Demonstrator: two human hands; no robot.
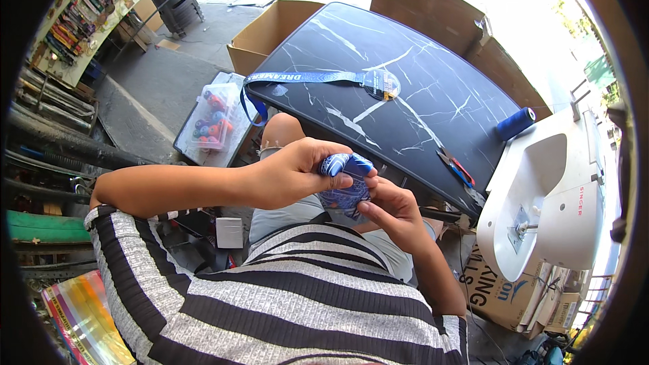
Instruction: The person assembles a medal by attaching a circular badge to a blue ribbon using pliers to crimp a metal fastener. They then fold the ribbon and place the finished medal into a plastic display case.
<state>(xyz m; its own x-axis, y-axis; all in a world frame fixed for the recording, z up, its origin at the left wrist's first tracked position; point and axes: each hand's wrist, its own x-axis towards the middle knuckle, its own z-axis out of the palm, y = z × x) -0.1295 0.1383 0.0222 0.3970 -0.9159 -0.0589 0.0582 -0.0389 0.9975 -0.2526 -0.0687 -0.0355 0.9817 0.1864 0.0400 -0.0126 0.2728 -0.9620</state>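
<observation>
Above my lap, my left hand (301, 169) and my right hand (394, 209) both grip a piece of blue patterned fabric (346, 197). Its upper edge is curled over, with white lines showing on the shiny blue. My left thumb presses on its front, while the right fingers pinch its right edge. Beyond my hands is a black marble-patterned table (324, 40). A blue strap (311, 77) with a round tag (382, 85) lies across it, one end hanging off the left edge. Red-and-blue scissors (457, 167) rest near the table's right edge.
A blue thread spool (515, 124) lies at the table's right corner, beside a white sewing machine (551, 176). On the left, a clear plastic box (215, 118) holds several red and blue round items. Cardboard boxes (277, 27) stand behind the table.
</observation>
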